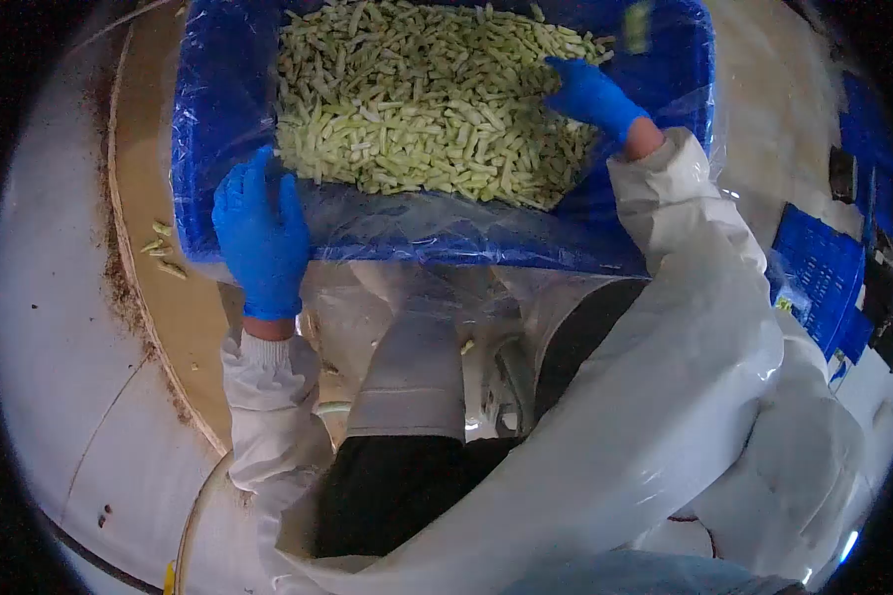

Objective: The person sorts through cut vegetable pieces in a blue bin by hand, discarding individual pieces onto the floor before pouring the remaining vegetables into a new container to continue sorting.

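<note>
A blue plastic crate (191, 149) lined with clear film stands in front of me, holding a heap of pale green cut vegetable pieces (417, 109). My left hand (261, 238), in a blue glove, lies over the crate's near left corner with its fingers stretched out and nothing in them. Over the right side of the heap is my right hand (593, 97), also blue-gloved, its fingers apart and pointing left. I see nothing held in it. A blurred green piece (637, 27) shows near the crate's far right corner, above the film.
A few loose vegetable pieces (164, 248) lie on the tan surface (184, 317) left of the crate. Blue perforated crates (819, 268) stand at the far right. Clear film (466, 293) hangs over the near rim, above my legs.
</note>
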`<state>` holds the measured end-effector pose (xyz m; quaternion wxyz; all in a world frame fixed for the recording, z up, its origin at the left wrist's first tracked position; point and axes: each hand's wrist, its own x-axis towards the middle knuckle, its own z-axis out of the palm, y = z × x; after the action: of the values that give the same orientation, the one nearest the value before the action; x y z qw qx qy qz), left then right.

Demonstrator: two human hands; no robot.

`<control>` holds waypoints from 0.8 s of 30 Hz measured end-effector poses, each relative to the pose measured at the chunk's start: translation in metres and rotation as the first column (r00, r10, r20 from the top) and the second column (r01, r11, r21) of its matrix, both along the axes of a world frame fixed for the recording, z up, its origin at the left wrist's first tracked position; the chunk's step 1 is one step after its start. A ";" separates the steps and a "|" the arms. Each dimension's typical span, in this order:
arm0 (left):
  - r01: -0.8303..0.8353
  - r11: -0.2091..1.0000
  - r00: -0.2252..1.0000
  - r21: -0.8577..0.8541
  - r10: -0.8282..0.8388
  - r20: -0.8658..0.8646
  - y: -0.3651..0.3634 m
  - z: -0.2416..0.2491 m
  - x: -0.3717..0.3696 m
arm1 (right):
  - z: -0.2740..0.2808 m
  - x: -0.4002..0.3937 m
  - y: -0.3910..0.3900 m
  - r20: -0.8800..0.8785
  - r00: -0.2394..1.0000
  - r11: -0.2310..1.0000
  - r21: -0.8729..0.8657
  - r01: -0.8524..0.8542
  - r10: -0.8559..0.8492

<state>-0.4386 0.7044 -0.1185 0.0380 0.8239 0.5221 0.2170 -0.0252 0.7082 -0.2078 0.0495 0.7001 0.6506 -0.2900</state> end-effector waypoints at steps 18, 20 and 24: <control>-0.048 0.994 0.997 -0.099 0.041 -0.073 -0.004 0.004 0.009 | -0.069 -0.230 0.028 -0.246 0.792 0.703 0.648 -0.294 0.558; -0.053 0.996 0.996 -0.067 0.048 -0.075 -0.006 0.002 0.007 | -0.060 -0.247 0.009 -0.357 0.768 0.764 0.594 -0.252 0.531; -0.059 0.997 0.998 -0.051 0.058 -0.020 -0.009 0.005 0.005 | -0.039 -0.185 -0.012 -0.542 0.667 0.815 0.551 -0.177 0.511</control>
<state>-0.4332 0.6955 -0.1138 0.0482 0.8090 0.5518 0.1968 -0.2100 0.6957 -0.2472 -0.2959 0.3989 0.7962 -0.3455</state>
